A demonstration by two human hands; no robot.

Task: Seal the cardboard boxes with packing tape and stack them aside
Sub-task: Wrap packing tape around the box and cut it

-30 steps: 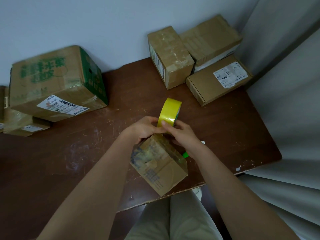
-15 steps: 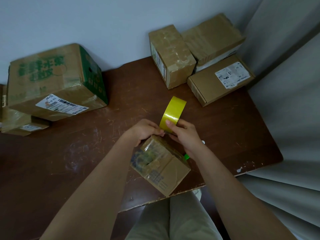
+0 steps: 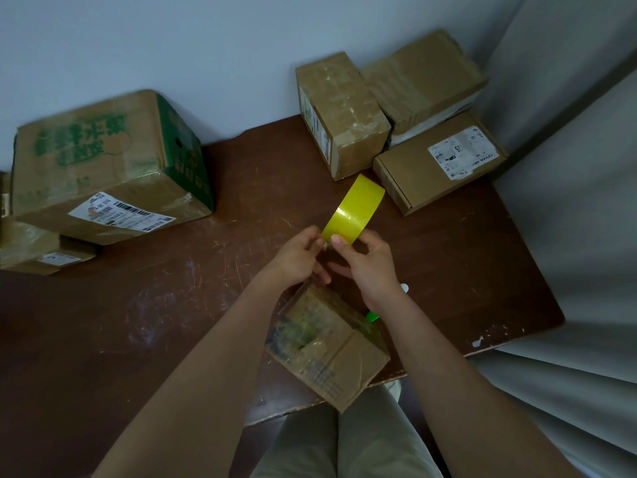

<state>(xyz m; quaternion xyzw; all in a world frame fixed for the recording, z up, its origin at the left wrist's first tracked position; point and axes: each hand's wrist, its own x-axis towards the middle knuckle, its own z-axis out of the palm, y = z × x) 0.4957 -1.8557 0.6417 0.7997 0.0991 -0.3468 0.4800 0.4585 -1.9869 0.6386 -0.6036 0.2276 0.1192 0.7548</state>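
Head view: glossy yellow tape roll [image 3: 354,210] above a crumpled, tape-wrapped box [image 3: 331,343].

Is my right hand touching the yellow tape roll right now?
Touching. The head view shows the right hand gripping the lower edge of the yellow tape roll, thumb pressed on its face, with no gap between them.

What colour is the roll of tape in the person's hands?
Bright yellow; the tape roll shows plainly in the head view.
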